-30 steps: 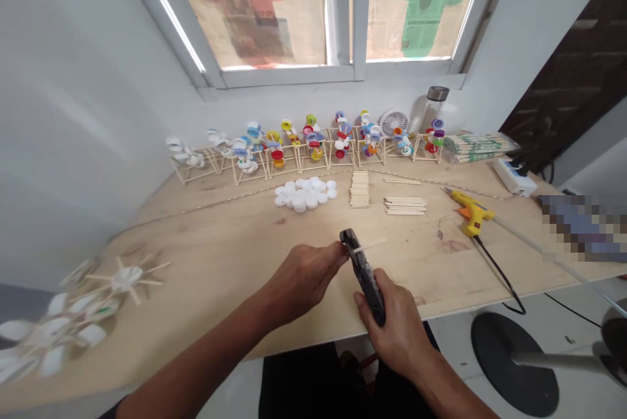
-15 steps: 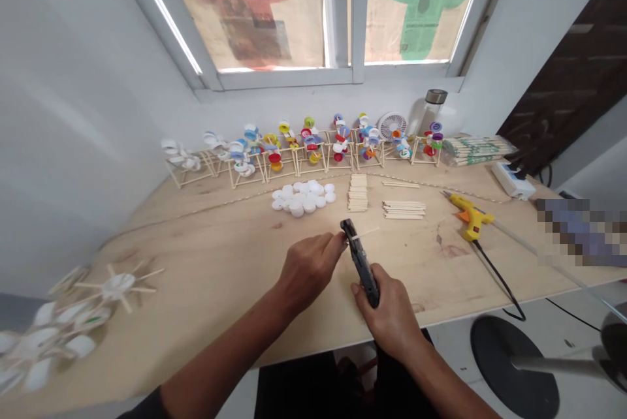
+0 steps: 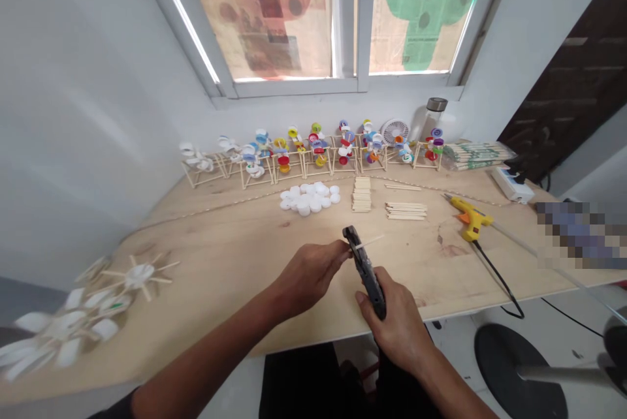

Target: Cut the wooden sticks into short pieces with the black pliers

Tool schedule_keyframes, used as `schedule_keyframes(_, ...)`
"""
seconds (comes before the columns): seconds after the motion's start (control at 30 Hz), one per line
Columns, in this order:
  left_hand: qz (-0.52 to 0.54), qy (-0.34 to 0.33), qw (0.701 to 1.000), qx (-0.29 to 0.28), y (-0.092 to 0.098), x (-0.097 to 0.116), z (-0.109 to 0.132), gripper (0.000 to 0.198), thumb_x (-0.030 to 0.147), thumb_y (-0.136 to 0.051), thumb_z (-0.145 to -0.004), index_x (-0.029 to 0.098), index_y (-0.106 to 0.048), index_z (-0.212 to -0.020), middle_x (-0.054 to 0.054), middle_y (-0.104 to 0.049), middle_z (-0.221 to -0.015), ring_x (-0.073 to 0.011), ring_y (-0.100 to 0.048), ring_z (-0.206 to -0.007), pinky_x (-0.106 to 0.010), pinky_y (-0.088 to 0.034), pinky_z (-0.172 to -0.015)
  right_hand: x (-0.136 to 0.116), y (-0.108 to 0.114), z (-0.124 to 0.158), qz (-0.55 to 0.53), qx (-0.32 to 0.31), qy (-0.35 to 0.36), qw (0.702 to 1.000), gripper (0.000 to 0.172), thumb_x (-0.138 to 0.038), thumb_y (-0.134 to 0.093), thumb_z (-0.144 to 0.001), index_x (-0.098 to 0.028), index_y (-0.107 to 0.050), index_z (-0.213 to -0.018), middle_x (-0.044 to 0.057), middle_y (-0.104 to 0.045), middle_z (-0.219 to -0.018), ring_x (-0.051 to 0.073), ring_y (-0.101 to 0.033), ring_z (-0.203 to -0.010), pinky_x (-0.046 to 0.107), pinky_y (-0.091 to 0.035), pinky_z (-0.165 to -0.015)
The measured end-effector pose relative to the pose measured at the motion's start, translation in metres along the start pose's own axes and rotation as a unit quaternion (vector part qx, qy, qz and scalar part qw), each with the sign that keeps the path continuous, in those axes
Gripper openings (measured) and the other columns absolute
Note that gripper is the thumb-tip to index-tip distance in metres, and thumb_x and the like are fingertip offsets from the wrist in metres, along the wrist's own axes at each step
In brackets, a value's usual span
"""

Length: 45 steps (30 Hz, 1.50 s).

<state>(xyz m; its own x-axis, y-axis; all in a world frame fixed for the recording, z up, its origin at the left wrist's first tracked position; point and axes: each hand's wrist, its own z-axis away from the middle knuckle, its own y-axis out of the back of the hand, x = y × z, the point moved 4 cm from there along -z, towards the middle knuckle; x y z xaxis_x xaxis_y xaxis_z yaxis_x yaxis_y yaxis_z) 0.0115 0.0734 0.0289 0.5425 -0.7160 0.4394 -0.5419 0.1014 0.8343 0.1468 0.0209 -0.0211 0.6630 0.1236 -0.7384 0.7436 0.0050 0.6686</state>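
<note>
In my closed right hand [image 3: 399, 324] are black pliers [image 3: 372, 288], their head pointing up and away from me. A thin wooden stick [image 3: 371, 241] crosses the jaws and sticks out to the right. My left hand [image 3: 313, 275] pinches the stick's other end beside the jaws; its fingertips are partly hidden. Just beyond the hands lie a pile of white bottle caps [image 3: 311, 198], a stack of short cut sticks [image 3: 362, 194] and several longer sticks [image 3: 406, 211].
Small stick-and-cap wheels on frames [image 3: 289, 161] line the back of the table [image 3: 220, 262]. Cap wheels [image 3: 68, 327] lie at left. A yellow glue gun [image 3: 470, 217], power strip [image 3: 513, 184], bagged sticks [image 3: 477, 155], small fan [image 3: 394, 133] and bottle [image 3: 434, 119] are at right.
The camera view has shifted slightly. My left fingers have changed their pose a little at the jaws; the stick still lies across the pliers, and both hands keep their hold.
</note>
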Motion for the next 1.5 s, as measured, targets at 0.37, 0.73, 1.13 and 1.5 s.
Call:
schedule_keyframes(0.37, 0.153, 0.039, 0.981, -0.111, 0.012, -0.009, -0.012, 0.029, 0.025, -0.028, -0.091, 0.015, -0.055, -0.084, -0.001, -0.060, -0.077, -0.0097, -0.055, -0.071, -0.020, -0.041, -0.067, 0.005, -0.006, -0.009, -0.007, -0.004, 0.019, 1.000, 0.006, -0.026, -0.044, -0.079, -0.020, -0.045, -0.078, -0.002, -0.053, -0.059, 0.014, -0.049, -0.051, 0.022, -0.032, -0.049)
schedule_keyframes(0.73, -0.189, -0.020, 0.975, 0.111, -0.016, -0.018, -0.010, 0.021, 0.023, -0.034, -0.088, 0.015, -0.052, -0.084, -0.001, -0.055, -0.060, -0.0115, -0.051, -0.052, -0.021, -0.034, -0.048, 0.013, -0.009, -0.021, 0.008, 0.028, -0.029, 0.999, 0.014, -0.030, -0.046, -0.077, -0.021, -0.040, -0.068, -0.004, -0.047, -0.052, 0.013, -0.047, -0.048, 0.021, -0.028, -0.047)
schedule_keyframes(1.13, -0.061, 0.007, 0.998, 0.016, -0.001, -0.003, -0.002, 0.023, 0.025, -0.029, -0.090, 0.016, -0.046, -0.077, 0.003, -0.049, -0.054, -0.0092, -0.047, -0.046, -0.019, -0.032, -0.047, 0.000, 0.000, -0.005, 0.004, -0.004, -0.005, 1.000, 0.009, -0.029, -0.046, -0.078, -0.020, -0.045, -0.079, -0.002, -0.054, -0.061, 0.015, -0.052, -0.056, 0.022, -0.031, -0.052)
schedule_keyframes(1.5, 0.038, 0.032, 0.998, -0.027, 0.006, 0.003, -0.001, 0.022, 0.024, -0.030, -0.089, 0.016, -0.047, -0.077, 0.004, -0.045, -0.053, -0.0079, -0.044, -0.045, -0.019, -0.031, -0.048, -0.001, 0.001, 0.000, 0.023, 0.011, 0.021, 0.999, 0.015, -0.030, -0.046, -0.079, -0.019, -0.048, -0.089, 0.002, -0.057, -0.069, 0.018, -0.054, -0.062, 0.025, -0.035, -0.055)
